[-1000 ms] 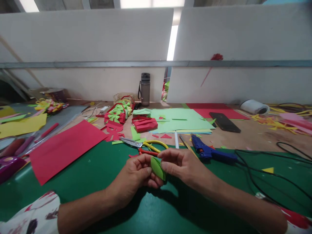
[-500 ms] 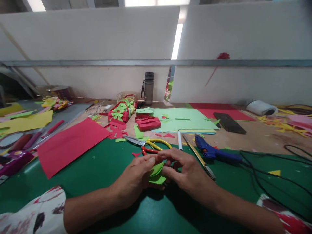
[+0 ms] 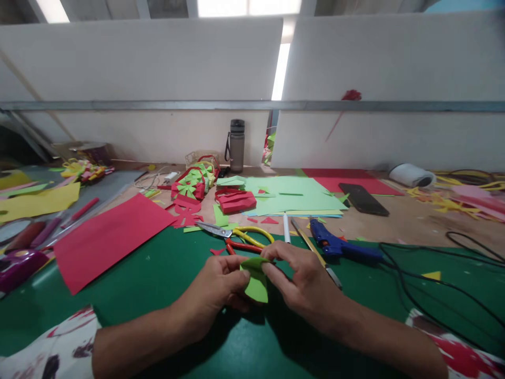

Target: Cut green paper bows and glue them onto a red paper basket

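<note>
A small piece of light green paper (image 3: 257, 287) is held between my two hands above the green mat (image 3: 165, 284). My left hand (image 3: 221, 287) is closed on its left side, thumb on the front face. With thumb and finger, my right hand (image 3: 298, 276) pinches the upper right edge, where the paper looks folded or curled over. Just beyond my fingers lie scissors (image 3: 242, 234) with one yellow and one red handle, blades pointing left. A white pen-like stick (image 3: 286, 229) and a yellow craft knife (image 3: 315, 250) rest beyond my right hand.
On the left lie a red paper sheet (image 3: 114, 239) and a purple tool (image 3: 21, 268). Behind are folded red paper pieces (image 3: 235, 201), pale green sheets (image 3: 292, 192) and a dark bottle (image 3: 236, 147). To the right are a blue glue gun (image 3: 343, 247), its black cord and a phone (image 3: 363, 199).
The green paper has been turned and opened out, showing more of its face. My right fingers have closed onto its upper edge. The camera view has shifted slightly.
</note>
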Action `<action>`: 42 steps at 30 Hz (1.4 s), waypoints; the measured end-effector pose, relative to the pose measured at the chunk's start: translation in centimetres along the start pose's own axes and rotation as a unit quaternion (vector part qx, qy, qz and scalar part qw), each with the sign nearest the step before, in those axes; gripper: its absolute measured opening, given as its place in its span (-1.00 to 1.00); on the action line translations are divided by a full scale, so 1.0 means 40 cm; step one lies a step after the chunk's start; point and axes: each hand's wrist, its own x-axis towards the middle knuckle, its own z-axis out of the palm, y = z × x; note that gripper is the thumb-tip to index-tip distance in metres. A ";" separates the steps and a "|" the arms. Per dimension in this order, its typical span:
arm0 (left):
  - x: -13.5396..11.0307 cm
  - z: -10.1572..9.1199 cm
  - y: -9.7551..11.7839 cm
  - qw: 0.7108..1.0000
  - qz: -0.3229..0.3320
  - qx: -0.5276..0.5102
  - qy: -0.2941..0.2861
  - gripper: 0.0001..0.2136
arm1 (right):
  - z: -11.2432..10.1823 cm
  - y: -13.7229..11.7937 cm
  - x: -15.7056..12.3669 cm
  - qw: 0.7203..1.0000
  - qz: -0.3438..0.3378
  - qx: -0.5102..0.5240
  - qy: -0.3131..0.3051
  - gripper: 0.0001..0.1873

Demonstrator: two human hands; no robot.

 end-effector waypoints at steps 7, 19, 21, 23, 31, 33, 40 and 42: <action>0.009 -0.013 -0.001 0.998 0.045 0.028 0.041 -0.68 | -0.002 -0.008 0.020 0.933 0.219 0.281 -0.057 -0.82; 0.008 -0.018 -0.003 0.998 0.048 -0.022 0.037 -0.67 | 0.011 -0.012 0.017 0.878 0.258 0.379 -0.135 -0.76; 0.008 -0.018 -0.006 0.997 0.038 -0.048 0.043 -0.65 | 0.014 -0.010 0.014 0.865 0.271 0.398 -0.141 -0.73; 0.007 -0.016 -0.007 0.996 0.028 -0.073 0.038 -0.64 | 0.019 -0.006 0.010 0.853 0.283 0.413 -0.149 -0.69; -0.004 -0.010 0.000 0.994 0.030 -0.098 0.035 -0.66 | 0.027 -0.003 -0.002 0.847 0.272 0.446 -0.103 -0.64; -0.004 -0.012 0.000 0.994 0.036 -0.095 0.037 -0.65 | 0.027 -0.004 0.000 0.849 0.272 0.444 -0.092 -0.63; 0.006 -0.028 -0.003 0.997 0.049 -0.061 0.026 -0.68 | 0.028 -0.002 0.008 0.867 0.269 0.415 -0.065 -0.63; 0.007 -0.029 -0.005 0.997 0.048 -0.052 0.031 -0.69 | 0.030 -0.004 0.007 0.873 0.265 0.404 -0.063 -0.64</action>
